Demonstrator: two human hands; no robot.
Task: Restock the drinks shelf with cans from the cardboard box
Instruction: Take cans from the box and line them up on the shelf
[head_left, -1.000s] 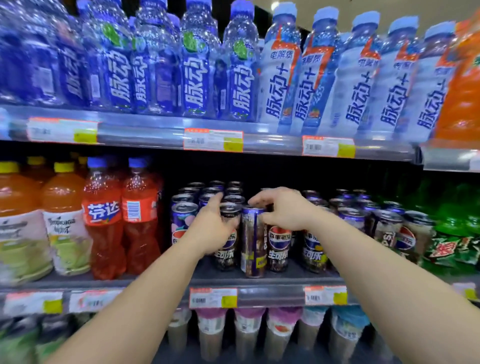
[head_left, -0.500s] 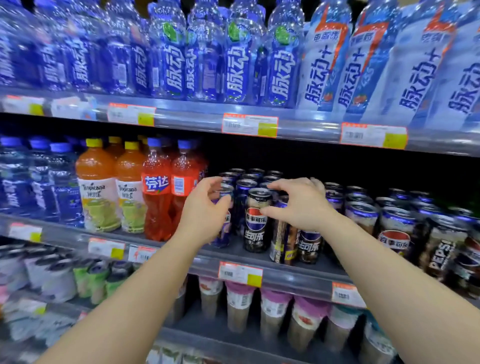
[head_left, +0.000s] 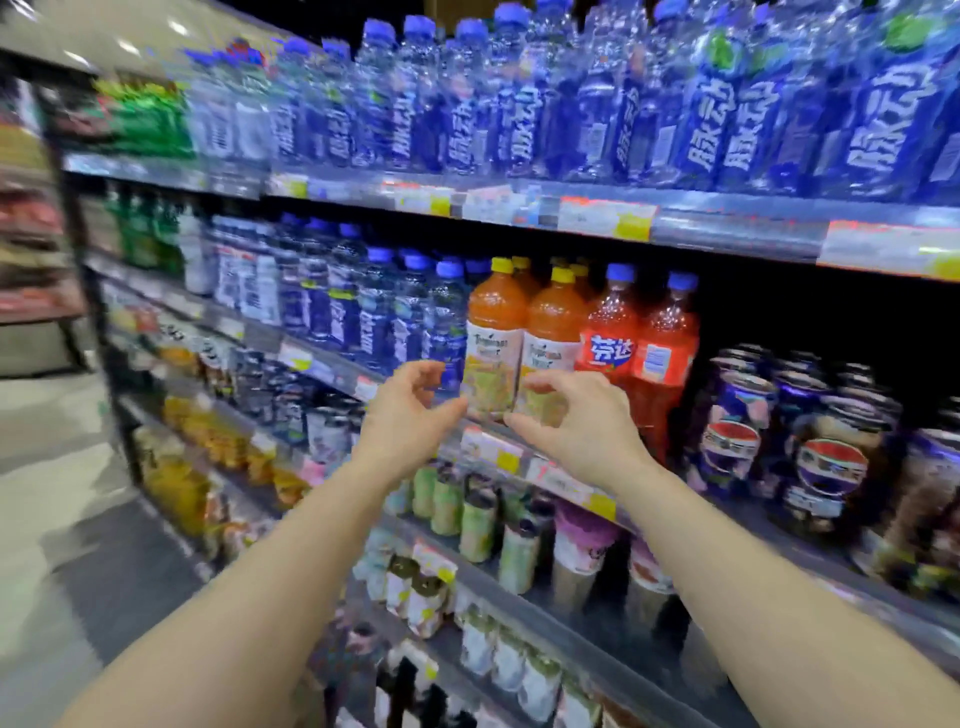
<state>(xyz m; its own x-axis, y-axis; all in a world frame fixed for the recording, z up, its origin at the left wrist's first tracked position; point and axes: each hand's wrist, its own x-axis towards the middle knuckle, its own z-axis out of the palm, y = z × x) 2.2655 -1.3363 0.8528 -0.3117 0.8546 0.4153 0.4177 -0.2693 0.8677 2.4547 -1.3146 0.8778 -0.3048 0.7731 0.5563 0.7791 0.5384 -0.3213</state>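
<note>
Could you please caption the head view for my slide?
Both hands, left and right, hover empty before juice bottles, cans shelved alongside.

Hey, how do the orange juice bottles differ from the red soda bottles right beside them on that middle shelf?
The juice bottles have yellow caps; the soda bottles have blue caps. The juice is cloudy orange, the soda clear red. The juice labels are pale with a green lower part; the soda label is blue and red. The juice bottles stand behind both hands, the soda bottles nearer the cans. All stand upright and look full.
</note>
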